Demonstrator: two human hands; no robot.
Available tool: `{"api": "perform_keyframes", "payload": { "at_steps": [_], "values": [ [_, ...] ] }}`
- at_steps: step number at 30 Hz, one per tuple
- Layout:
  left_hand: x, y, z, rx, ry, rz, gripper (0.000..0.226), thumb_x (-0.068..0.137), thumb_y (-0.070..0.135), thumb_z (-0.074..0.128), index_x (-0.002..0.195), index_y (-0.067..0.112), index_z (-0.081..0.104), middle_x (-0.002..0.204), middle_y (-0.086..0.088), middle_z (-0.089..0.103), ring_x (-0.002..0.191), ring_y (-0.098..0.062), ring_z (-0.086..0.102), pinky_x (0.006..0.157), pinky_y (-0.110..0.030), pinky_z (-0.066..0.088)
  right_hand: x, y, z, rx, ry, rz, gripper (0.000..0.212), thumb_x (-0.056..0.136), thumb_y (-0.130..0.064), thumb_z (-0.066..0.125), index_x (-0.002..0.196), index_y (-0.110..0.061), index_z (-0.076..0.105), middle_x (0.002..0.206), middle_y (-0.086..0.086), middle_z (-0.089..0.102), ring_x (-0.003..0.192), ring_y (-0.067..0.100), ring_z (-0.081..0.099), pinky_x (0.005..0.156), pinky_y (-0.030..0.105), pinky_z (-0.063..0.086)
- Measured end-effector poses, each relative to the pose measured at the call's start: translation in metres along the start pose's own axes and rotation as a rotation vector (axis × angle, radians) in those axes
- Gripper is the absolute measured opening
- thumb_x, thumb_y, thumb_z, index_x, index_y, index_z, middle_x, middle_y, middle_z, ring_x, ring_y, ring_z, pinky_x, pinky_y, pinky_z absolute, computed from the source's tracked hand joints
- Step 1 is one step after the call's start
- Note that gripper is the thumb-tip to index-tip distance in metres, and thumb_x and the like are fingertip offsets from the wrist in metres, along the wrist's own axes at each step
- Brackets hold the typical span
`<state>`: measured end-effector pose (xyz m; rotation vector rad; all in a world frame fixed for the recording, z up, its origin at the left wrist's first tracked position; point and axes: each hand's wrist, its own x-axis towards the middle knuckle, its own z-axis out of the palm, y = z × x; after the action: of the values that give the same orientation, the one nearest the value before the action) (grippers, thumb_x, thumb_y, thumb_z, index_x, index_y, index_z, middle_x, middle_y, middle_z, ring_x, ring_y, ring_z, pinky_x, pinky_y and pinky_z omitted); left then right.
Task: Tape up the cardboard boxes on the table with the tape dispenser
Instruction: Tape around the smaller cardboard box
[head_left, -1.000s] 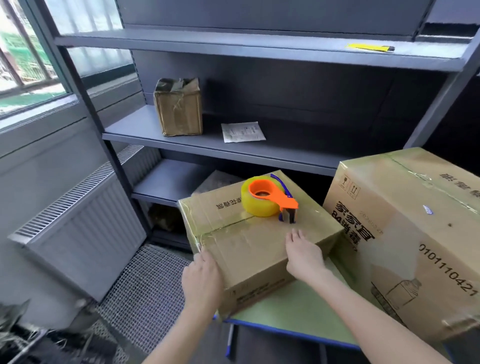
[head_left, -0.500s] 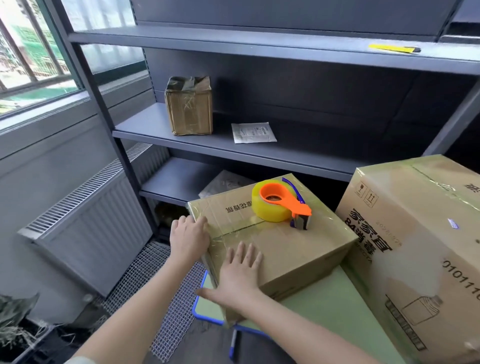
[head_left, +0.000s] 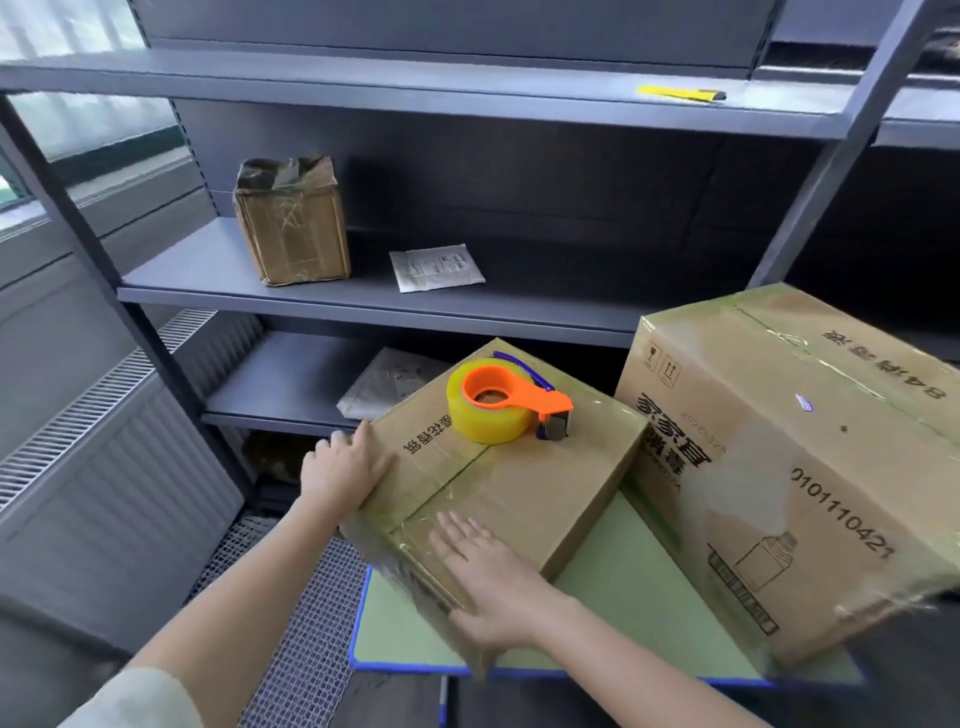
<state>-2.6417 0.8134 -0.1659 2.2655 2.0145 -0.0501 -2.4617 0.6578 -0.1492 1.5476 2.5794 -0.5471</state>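
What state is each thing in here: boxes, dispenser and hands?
small box, closed, seam taped, on the table.
large box, closed, taped, on the table beside it.
tape dispenser, lying untouched on the small box.
left hand, holds the small box's left side.
right hand, flat, fingers straight, on the small box's near corner.
shelf box, closed, crumpled, upright on the shelf.
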Motion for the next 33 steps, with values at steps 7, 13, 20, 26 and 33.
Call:
{"api": "perform_keyframes", "payload": {
  "at_steps": [7, 13, 20, 26, 33],
  "values": [
    [-0.050, 0.019, 0.015, -0.042, 0.123, -0.186, 0.070, 0.088, 0.056, 0.050, 0.135, 0.004, 0.043, 0.110, -0.022, 0.057, 0.096, -0.038, 0.058, 0.081, -0.042, 0.047, -0.027, 0.038, -0.019, 0.056, -0.086, 0.010, 0.087, 0.082, 0.003, 0.049, 0.152, -0.017, 0.003, 0.159, -0.001, -0.008, 0.145, 0.011, -0.007, 0.110, 0.018, -0.012],
    [-0.080, 0.055, 0.012, 0.018, 0.142, -0.215, 0.069, 0.090, 0.058, 0.045, 0.131, 0.003, 0.044, 0.109, -0.013, 0.060, 0.095, -0.030, 0.061, 0.073, -0.034, 0.046, -0.042, 0.073, -0.033, 0.144, -0.060, 0.109, 0.076, 0.083, -0.001, 0.049, 0.150, -0.029, 0.025, 0.157, -0.017, 0.012, 0.144, 0.004, 0.008, 0.116, 0.020, 0.006],
    [-0.058, 0.068, -0.014, 0.053, 0.195, 0.067, 0.043, 0.058, 0.028, 0.083, 0.088, 0.004, 0.065, 0.099, -0.017, 0.063, 0.094, -0.033, 0.061, 0.078, -0.036, 0.049, -0.028, 0.072, -0.039, 0.160, 0.000, 0.128, 0.055, 0.092, -0.046, 0.052, 0.140, -0.021, 0.045, 0.147, -0.010, 0.037, 0.135, 0.009, 0.029, 0.110, 0.034, 0.030],
    [-0.018, 0.120, -0.025, -0.106, 0.246, 0.244, 0.062, 0.094, 0.040, 0.048, 0.144, 0.012, 0.026, 0.148, -0.006, 0.034, 0.137, -0.024, 0.026, 0.113, -0.032, 0.017, -0.023, 0.077, -0.037, 0.198, 0.110, 0.131, 0.038, 0.097, -0.024, 0.046, 0.133, -0.019, 0.054, 0.139, -0.005, 0.049, 0.129, 0.012, 0.039, 0.107, 0.034, 0.035],
    [0.034, 0.158, -0.033, -0.091, 0.132, 0.124, 0.049, 0.093, 0.043, 0.051, 0.128, 0.010, 0.042, 0.129, -0.010, 0.054, 0.124, -0.029, 0.045, 0.113, -0.039, 0.021, -0.027, 0.090, -0.023, 0.362, 0.238, 0.142, 0.035, 0.096, -0.015, 0.045, 0.126, -0.020, 0.061, 0.133, -0.013, 0.055, 0.123, 0.004, 0.044, 0.105, 0.015, 0.029]
  ]
}}
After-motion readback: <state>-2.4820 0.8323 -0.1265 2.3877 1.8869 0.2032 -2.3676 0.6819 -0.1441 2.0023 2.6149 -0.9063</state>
